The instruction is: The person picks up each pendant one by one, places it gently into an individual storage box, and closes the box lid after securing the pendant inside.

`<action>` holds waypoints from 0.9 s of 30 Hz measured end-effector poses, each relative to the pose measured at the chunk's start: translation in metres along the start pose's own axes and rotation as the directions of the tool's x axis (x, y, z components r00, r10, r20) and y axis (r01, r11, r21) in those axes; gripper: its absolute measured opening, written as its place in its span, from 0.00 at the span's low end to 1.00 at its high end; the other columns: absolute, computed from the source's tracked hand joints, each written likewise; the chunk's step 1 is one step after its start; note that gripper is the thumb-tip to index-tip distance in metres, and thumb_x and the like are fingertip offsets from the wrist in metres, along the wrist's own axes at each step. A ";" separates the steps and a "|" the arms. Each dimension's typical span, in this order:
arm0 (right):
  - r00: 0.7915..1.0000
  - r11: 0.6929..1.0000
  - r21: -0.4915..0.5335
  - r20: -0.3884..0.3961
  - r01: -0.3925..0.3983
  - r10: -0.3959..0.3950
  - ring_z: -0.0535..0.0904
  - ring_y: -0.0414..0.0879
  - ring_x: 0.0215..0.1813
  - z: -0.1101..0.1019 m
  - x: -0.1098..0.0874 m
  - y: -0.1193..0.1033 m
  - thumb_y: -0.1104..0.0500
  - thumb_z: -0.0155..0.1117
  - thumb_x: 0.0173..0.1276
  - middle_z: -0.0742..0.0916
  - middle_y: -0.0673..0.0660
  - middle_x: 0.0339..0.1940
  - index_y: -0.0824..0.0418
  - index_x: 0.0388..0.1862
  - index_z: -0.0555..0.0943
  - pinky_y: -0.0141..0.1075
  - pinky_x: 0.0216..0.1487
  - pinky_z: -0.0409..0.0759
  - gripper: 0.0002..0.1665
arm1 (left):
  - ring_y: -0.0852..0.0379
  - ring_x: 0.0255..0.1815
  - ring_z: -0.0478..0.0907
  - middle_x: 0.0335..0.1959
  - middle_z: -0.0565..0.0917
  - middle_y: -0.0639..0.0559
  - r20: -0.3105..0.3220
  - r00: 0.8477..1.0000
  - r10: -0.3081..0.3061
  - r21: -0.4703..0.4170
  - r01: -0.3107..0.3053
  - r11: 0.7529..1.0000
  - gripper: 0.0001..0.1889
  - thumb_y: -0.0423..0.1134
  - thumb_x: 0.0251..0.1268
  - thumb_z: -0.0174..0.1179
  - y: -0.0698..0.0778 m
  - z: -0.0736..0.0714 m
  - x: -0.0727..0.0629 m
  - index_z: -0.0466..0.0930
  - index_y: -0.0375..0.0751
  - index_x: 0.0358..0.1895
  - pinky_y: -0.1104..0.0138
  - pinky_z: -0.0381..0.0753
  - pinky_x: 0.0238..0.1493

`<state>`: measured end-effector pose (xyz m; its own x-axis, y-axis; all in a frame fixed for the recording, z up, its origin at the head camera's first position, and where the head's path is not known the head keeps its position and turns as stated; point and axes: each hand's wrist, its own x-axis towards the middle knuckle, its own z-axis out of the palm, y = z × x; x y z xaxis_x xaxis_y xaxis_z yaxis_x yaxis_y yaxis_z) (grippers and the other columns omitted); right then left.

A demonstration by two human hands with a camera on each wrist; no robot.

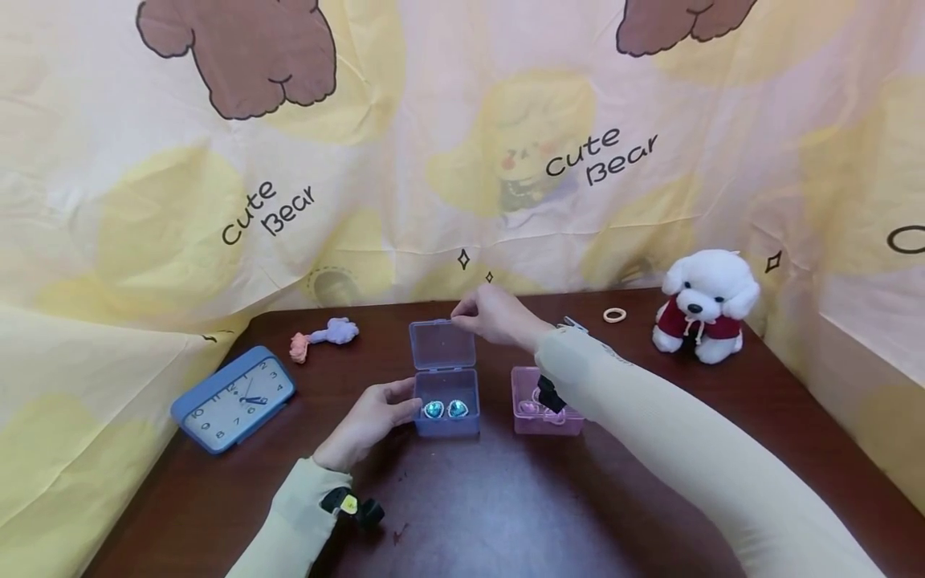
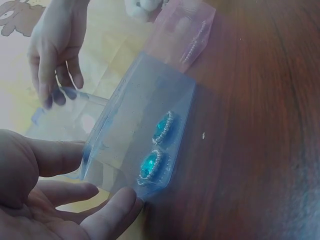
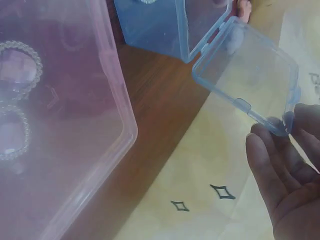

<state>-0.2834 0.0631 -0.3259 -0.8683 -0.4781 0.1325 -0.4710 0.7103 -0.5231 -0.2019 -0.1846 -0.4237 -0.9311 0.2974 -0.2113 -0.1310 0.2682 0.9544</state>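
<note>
A clear blue plastic box stands on the table with its hinged lid raised at the back. Inside lie two teal gems with beaded rims. From the left, my left hand rests its fairly straight fingers against the box's side. My right hand pinches the lid's upper right corner between thumb and fingers, as the right wrist view shows closely. Beside the blue box sits a pink box with pale pink beaded pieces in it, partly covered by my right sleeve in the head view.
At the left stands a blue clock, with a purple and pink scrunchie-like item behind it. A white plush dog in a red top sits back right, near a pale ring. A printed curtain surrounds the table's back and sides.
</note>
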 end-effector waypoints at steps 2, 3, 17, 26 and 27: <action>1.000 1.000 -0.001 0.001 0.022 -0.022 0.81 0.41 0.37 0.000 -0.007 -0.003 0.55 0.67 0.70 0.90 0.47 0.39 0.56 0.44 0.90 0.36 0.42 0.79 0.10 | 0.49 0.55 0.81 0.59 0.81 0.42 0.003 1.000 0.000 0.005 0.000 1.000 0.25 0.36 0.73 0.57 -0.001 0.000 0.000 0.68 0.38 0.72 0.56 0.78 0.58; 1.000 1.000 -0.003 0.003 0.031 -0.031 0.80 0.41 0.37 0.000 -0.011 -0.005 0.55 0.67 0.69 0.90 0.47 0.39 0.56 0.43 0.90 0.35 0.41 0.78 0.09 | 0.49 0.55 0.81 0.60 0.81 0.42 0.006 1.000 -0.001 0.004 0.001 1.000 0.26 0.36 0.74 0.57 -0.002 0.000 0.000 0.68 0.38 0.72 0.56 0.78 0.58; 0.978 0.965 -0.159 0.039 0.210 -0.206 0.83 0.40 0.40 0.014 -0.053 -0.029 0.59 0.72 0.64 0.89 0.49 0.38 0.56 0.42 0.90 0.32 0.45 0.82 0.08 | 0.48 0.57 0.79 0.60 0.80 0.46 0.008 1.000 -0.018 0.068 0.017 0.998 0.25 0.37 0.73 0.58 0.003 -0.011 -0.007 0.70 0.44 0.71 0.51 0.74 0.62; 0.965 0.928 -0.263 0.062 0.264 -0.257 0.81 0.40 0.38 0.028 -0.076 -0.031 0.58 0.74 0.62 0.85 0.48 0.35 0.54 0.42 0.89 0.33 0.45 0.83 0.09 | 0.51 0.63 0.74 0.61 0.79 0.54 -0.026 0.978 0.207 0.456 -0.173 0.873 0.23 0.44 0.68 0.64 0.031 -0.029 -0.023 0.78 0.50 0.66 0.52 0.77 0.60; 0.963 0.922 -0.279 0.064 0.270 -0.262 0.81 0.40 0.38 0.031 -0.079 -0.031 0.57 0.75 0.62 0.85 0.48 0.35 0.54 0.43 0.89 0.33 0.44 0.83 0.10 | 0.51 0.63 0.74 0.61 0.79 0.54 -0.009 0.968 0.252 0.491 -0.216 0.844 0.23 0.44 0.67 0.65 0.033 -0.029 -0.025 0.79 0.50 0.64 0.53 0.78 0.58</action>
<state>-0.1958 0.0626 -0.3466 -0.7026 -0.6796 0.2111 -0.7116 0.6700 -0.2115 -0.1925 -0.2096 -0.3807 -0.9370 0.3473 0.0382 0.2574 0.6123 0.7476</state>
